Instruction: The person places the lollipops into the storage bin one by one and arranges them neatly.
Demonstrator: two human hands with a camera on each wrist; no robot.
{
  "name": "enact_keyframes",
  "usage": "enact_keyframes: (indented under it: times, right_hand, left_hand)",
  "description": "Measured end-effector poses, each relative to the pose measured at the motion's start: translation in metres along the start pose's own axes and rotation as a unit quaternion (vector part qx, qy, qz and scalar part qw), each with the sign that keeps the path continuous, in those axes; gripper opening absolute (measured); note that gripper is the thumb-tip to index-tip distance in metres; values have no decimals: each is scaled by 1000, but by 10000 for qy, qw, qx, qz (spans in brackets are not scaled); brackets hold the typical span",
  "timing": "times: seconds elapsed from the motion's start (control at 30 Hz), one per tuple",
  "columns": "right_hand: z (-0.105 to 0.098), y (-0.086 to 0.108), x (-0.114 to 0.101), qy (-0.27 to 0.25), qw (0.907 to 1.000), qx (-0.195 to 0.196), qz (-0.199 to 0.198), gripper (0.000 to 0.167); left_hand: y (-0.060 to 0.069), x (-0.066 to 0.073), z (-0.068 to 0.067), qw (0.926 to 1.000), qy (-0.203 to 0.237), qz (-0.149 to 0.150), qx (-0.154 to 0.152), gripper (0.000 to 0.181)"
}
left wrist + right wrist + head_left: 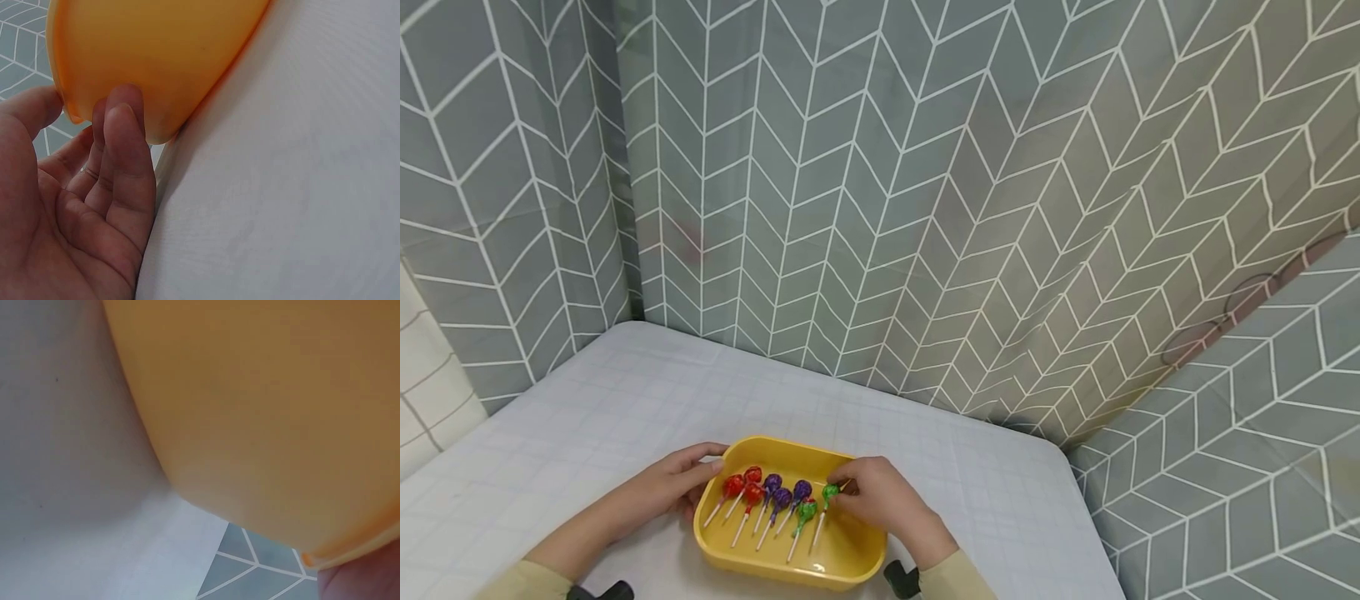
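Note:
A yellow plastic tray [850, 552] lies on the table with lollipops inside, their white sticks pointing toward me. Three red lollipops [733, 486] are at the left, three purple lollipops [782, 498] sit in the middle, and a green lollipop [806, 511] is beside them. My right hand [883, 493] reaches over the tray's right side and pinches another green lollipop [830, 492] by its head. At the tray's left end, my left hand [662, 487] holds the rim. In the left wrist view its thumb touches the rim and its fingers [128, 137] are against the outer wall.
A pale, faintly checked cloth [1000, 492] covers the table. Grey curtains with white chevron lines [850, 192] hang behind the table and at both sides. Dark straps [904, 578] are at the wrists. The right wrist view shows mostly the tray's outer wall [250, 425].

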State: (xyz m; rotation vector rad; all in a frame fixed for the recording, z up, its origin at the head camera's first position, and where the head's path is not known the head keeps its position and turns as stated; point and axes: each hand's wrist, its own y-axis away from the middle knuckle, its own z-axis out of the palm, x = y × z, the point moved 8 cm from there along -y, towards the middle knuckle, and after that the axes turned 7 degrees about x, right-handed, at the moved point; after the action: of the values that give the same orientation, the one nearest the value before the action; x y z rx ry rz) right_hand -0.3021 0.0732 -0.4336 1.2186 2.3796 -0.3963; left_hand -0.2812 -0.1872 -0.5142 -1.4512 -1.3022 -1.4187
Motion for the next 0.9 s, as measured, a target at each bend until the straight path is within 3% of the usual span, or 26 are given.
enact_keyframes:
  times: [0.9]
  right_hand:
    - [14, -8, -12, 1125, 9919, 46, -581, 11]
  left_hand:
    - [1, 1, 0, 10000, -42, -35, 52, 60]
